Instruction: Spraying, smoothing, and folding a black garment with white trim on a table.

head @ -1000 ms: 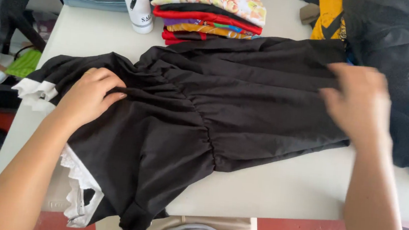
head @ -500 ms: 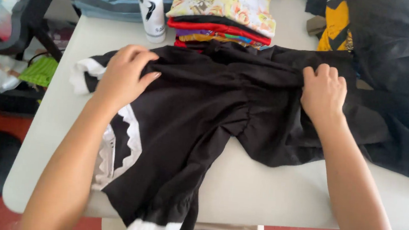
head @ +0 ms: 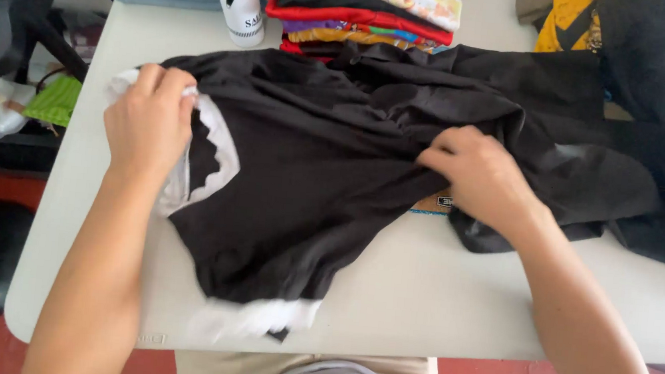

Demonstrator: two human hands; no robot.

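- One black garment (head: 301,176) with white trim lies spread on the white table (head: 451,302); its long axis runs left-right, with one white-edged end hanging toward the near edge.
- Two hands: left hand (head: 148,119) clenches the garment's left white edge; right hand (head: 482,176) pinches its middle fold.
- One stack of folded clothes (head: 364,9) and one white bottle (head: 240,2) stand behind.
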